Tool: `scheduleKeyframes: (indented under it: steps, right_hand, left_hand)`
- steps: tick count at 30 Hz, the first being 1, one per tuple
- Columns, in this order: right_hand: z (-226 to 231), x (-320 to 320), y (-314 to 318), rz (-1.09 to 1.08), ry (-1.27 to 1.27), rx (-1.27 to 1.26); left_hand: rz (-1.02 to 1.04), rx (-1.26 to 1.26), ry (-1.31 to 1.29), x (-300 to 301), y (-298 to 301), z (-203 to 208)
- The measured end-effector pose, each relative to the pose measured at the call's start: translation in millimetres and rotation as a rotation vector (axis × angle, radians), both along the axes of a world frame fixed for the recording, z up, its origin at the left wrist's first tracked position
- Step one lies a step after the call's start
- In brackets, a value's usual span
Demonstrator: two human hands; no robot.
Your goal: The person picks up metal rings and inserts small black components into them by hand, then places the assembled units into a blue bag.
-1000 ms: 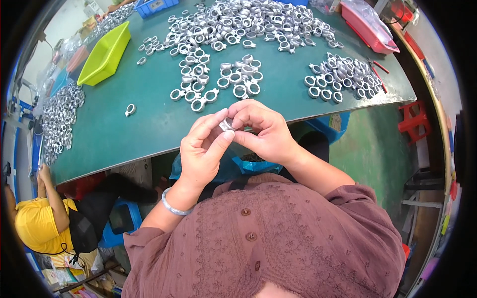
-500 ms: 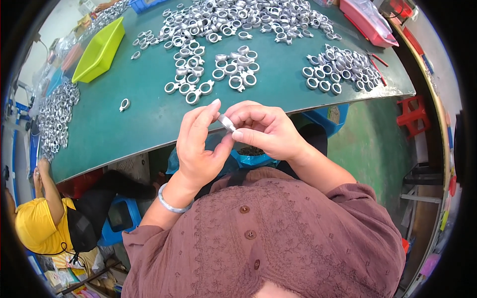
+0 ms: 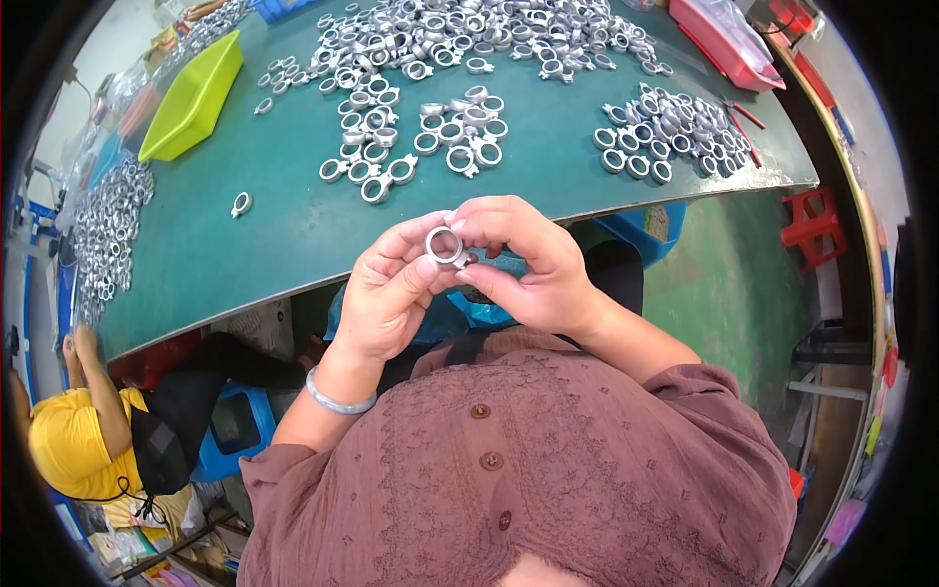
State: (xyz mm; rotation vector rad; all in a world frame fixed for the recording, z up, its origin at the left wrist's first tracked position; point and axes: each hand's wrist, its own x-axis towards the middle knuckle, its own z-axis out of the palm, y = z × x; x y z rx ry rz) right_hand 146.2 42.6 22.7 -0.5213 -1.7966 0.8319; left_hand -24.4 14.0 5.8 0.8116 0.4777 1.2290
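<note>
A silver metal ring clamp (image 3: 431,241) with a small lug is held up between my two hands, its round opening facing me. My left hand (image 3: 389,293) pinches the ring's left side between thumb and fingers. My right hand (image 3: 523,256) closes on its lower right, by the lug, where a small dark bit shows at the fingertips. Both hands are over the table's near edge. Just beyond them on the green table (image 3: 284,225) lies a cluster of like clamps (image 3: 460,132); one lone clamp (image 3: 242,204) rests farther left.
A big heap of clamps (image 3: 469,34) covers the far middle, with smaller piles at right (image 3: 675,132) and left (image 3: 108,230). Red-handled pliers (image 3: 748,115), a pink tray (image 3: 724,44) and a lime-green basket (image 3: 196,98) stand around. A person in yellow (image 3: 83,440) works at left.
The ring clamp has turned from edge-on to showing its round opening. My left fingers have folded in around it, and my right fingers have shifted toward its lug.
</note>
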Motion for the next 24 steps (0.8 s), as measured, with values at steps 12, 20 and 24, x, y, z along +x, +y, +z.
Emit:
scheduleKeyframes:
  steps: [12, 20, 24]
  right_hand:
    - [-12.6, -0.8, 4.2, 0.084, 0.066, -0.16]
    - [-2.3, 2.9, 5.2, 0.167, 0.228, -0.798]
    - [-3.9, 3.4, 6.5, 0.172, 0.213, -0.818]
  left_hand:
    - [0.16, 0.015, 0.299, 1.4, -1.1, 2.1]
    - [0.032, -0.18, 0.195, 2.9, -3.6, 17.8]
    - [0.008, -0.224, 0.153, 1.2, -4.2, 16.5]
